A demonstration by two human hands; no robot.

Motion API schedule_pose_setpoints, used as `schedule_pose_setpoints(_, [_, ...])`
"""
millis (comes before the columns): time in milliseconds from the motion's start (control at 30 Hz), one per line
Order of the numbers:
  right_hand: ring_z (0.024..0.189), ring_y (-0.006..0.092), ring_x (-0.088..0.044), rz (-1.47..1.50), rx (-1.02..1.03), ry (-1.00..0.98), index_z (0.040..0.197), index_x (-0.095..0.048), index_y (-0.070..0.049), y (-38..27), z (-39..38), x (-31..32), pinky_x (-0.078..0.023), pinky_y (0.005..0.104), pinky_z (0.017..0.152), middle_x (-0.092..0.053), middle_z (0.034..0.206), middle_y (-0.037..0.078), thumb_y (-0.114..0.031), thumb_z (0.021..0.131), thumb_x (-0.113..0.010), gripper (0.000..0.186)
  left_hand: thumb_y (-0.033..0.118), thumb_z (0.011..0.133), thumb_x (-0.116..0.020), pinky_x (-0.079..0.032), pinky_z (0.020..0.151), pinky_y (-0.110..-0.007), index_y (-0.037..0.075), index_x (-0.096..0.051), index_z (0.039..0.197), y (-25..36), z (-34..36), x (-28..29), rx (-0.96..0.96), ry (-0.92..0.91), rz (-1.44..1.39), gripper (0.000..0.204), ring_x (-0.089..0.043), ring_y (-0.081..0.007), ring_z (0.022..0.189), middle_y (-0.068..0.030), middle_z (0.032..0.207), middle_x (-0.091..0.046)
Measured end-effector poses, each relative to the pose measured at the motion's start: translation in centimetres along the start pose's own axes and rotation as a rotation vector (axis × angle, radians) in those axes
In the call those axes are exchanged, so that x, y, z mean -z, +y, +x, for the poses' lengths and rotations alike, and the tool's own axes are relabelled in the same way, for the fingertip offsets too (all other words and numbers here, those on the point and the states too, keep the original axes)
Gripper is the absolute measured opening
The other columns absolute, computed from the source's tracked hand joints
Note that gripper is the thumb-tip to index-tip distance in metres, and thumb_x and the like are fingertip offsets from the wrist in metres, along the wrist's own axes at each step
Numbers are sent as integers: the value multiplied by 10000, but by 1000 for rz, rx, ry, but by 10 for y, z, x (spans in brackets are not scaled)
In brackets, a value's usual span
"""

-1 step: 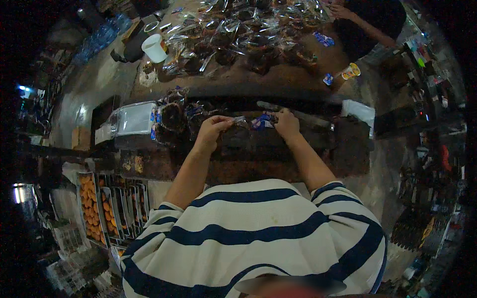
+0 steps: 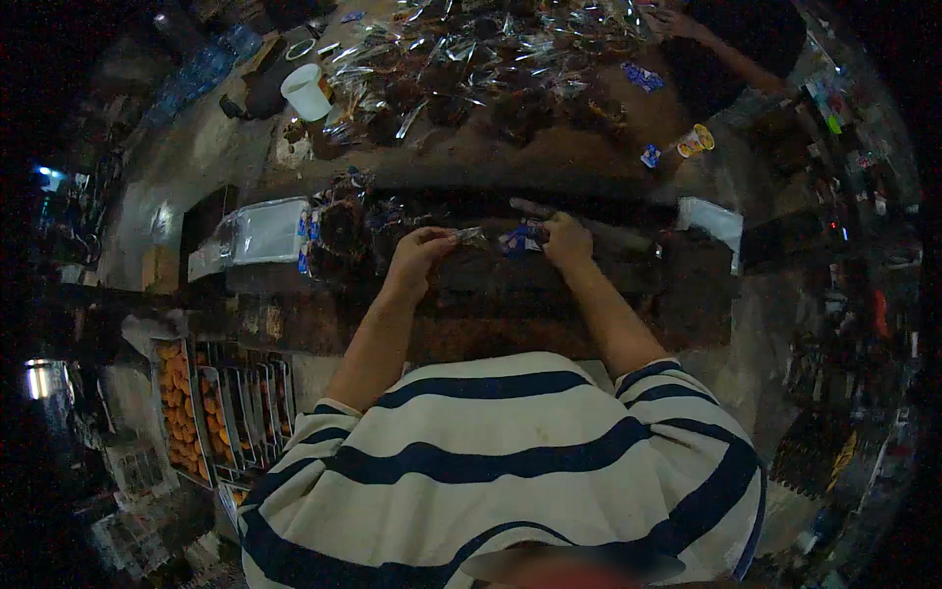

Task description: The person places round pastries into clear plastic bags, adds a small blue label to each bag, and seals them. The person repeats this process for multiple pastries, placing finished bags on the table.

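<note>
Over the dark work surface, my left hand (image 2: 422,257) is closed in a pinch on a piece of clear plastic wrap (image 2: 473,237). To its right, the fingers of my right hand (image 2: 569,240) grip a crumpled blue-and-white printed wrapper (image 2: 518,239). A small gap separates the plastic from the blue wrapper. Dim light hides the fingertips' finer details. Left of my left hand, a dark round item in clear wrap (image 2: 339,228) stands beside more blue printed pieces (image 2: 307,239). Just beyond my right hand lies a long grey bar (image 2: 532,208).
Many dark, clear-wrapped items (image 2: 491,79) cover the far table. A white bucket (image 2: 306,94) and a yellow-and-white cup (image 2: 695,141) stand there. Stacks of clear bags (image 2: 270,231) and white sheets (image 2: 711,228) flank me. Browned baked pieces fill a tray (image 2: 208,432) at lower left. Another person's arm (image 2: 731,54) shows far right.
The picture is darker now and has shifted very slightly. Both hands stay in nearly the same places with the same grips.
</note>
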State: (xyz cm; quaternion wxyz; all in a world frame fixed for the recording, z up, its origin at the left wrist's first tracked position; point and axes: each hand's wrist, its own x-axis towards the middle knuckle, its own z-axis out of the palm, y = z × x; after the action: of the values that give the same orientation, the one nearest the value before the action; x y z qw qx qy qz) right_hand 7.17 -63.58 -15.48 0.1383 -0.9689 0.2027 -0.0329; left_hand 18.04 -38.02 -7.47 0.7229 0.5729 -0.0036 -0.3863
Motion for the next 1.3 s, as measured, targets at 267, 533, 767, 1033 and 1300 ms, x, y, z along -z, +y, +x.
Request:
schedule_pose_setpoints(267, [824, 181, -650, 977, 140, -38, 956, -707, -97, -74, -13, 50, -489, 293, 736, -685, 894, 90, -260, 754, -748, 262, 78, 754, -728, -482, 727, -227, -14, -648, 1074, 20, -41, 13, -199, -35, 249, 342, -607, -109, 786, -59, 891, -669])
schedule_pose_setpoints(533, [726, 146, -621, 1056, 428, -49, 931, -639, -19, -166, -76, 102, -510, 312, 650, -667, 815, 72, -153, 731, -776, 277, 63, 746, -721, -476, 663, -216, 0, -668, 925, 31, -123, 27, -419, -69, 463, 197, -591, -85, 712, -18, 816, -665])
schedule_pose_setpoints(767, [642, 207, -599, 1040, 461, 434, 826, -598, -21, -216, -90, 92, -482, 330, 602, -633, 751, 104, -285, 800, -709, 288, 119, 741, -706, -466, 685, -258, 14, -651, 873, 20, -151, 20, -524, 20, 470, 177, -566, -93, 743, -27, 815, -645])
schedule_pose_setpoints(1033, [621, 280, -583, 953, 348, 238, 793, -598, -32, -200, -59, 98, -442, 367, 567, -604, 701, 134, -397, 799, -692, 377, 106, 755, -694, -467, 665, -252, -4, -657, 902, 25, -107, 12, -442, -54, 409, 188, -566, -86, 734, -29, 799, -648])
schedule_pose_setpoints(1300, [809, 261, -582, 439, 407, 494, 827, -600, -2, -91, 139, 12, -470, 374, 715, -584, 847, 137, -373, 734, -764, 417, 308, 737, -739, -450, 843, -335, 37, -521, 1235, 65, -16, 105, -674, 359, 429, 607, -565, -197, 966, -95, 1073, -588])
